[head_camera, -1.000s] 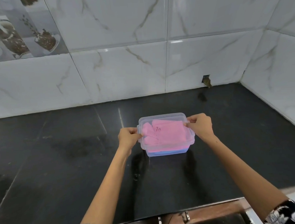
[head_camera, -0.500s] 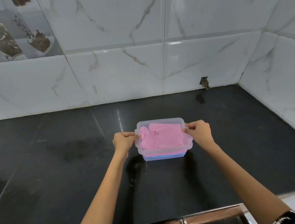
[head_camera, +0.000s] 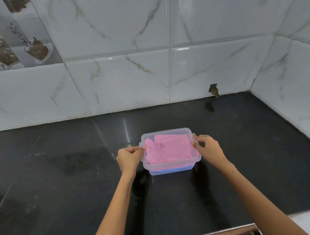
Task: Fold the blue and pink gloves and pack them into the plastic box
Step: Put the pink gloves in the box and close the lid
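Plastic box (head_camera: 170, 167) apparently lower than before, left hand (head_camera: 128, 158), right hand (head_camera: 208, 148) gripping.

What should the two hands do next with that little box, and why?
Probably press the side latches down to lock the lid. The pink gloves lie folded over the blue gloves inside the plastic box, the clear lid already sits on top, and the left hand and right hand grip its two short ends. Nothing else seems left.
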